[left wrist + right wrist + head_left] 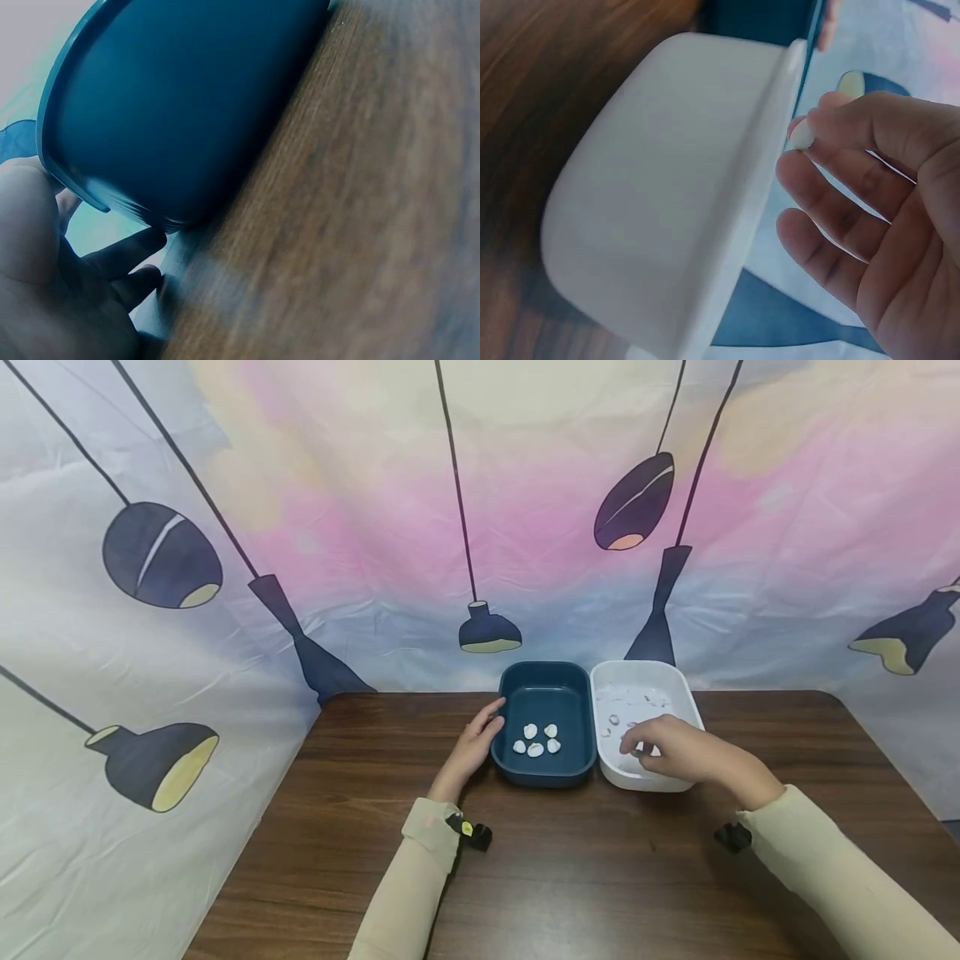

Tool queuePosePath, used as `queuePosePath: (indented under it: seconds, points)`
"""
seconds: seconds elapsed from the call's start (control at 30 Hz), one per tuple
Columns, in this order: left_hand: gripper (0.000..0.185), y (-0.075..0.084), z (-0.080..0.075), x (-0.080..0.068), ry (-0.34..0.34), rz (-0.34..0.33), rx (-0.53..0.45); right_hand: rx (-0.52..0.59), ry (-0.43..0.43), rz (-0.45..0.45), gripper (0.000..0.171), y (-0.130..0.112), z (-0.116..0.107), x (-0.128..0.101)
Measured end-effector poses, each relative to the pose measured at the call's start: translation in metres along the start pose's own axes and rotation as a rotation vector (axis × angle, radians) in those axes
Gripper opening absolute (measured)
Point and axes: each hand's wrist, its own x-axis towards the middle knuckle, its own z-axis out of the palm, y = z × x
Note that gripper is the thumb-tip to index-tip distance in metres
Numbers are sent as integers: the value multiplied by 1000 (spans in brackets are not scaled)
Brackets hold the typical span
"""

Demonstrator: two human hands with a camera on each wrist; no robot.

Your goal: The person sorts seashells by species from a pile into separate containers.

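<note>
Over the white tray (678,689) on the counter (570,877), the right hand (671,750) pinches a small white pebble (802,135); left hand (474,743), fingers relaxed, steadies the blue tray (543,681) holding 5 pebbles (537,739); carrying across likely comes next.

A staged recording corner rather than a lived-in room. A printed cloth backdrop (480,510) hangs behind the bench (570,877) and wraps round its left and right sides, hiding any real walls; it shows creases and carries pastel pink, blue and cream clouds with dark drawn pendant lamps (161,556) on long cords. The bench is dark wood-grain with rounded far corners, pushed against the backdrop. At the bench's far edge, just in front of the backdrop, sit a blue tub (546,693) and a white tub (678,689) side by side. Small black cameras (474,835) are strapped at both wrists
</note>
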Motion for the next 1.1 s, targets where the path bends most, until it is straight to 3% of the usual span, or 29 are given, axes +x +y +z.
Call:
queuePosePath:
  seconds: [0.3,0.83,1.1]
  points:
    - [46,1,1,-1,0,-8,-6,-34,-5,104,21,19,5,4]
    - [49,-1,0,1,-4,32,-26,-90,-15,201,19,46,22,16]
    - [49,-1,1,1,-2,24,-5,-54,-11,260,17,53,29,17]
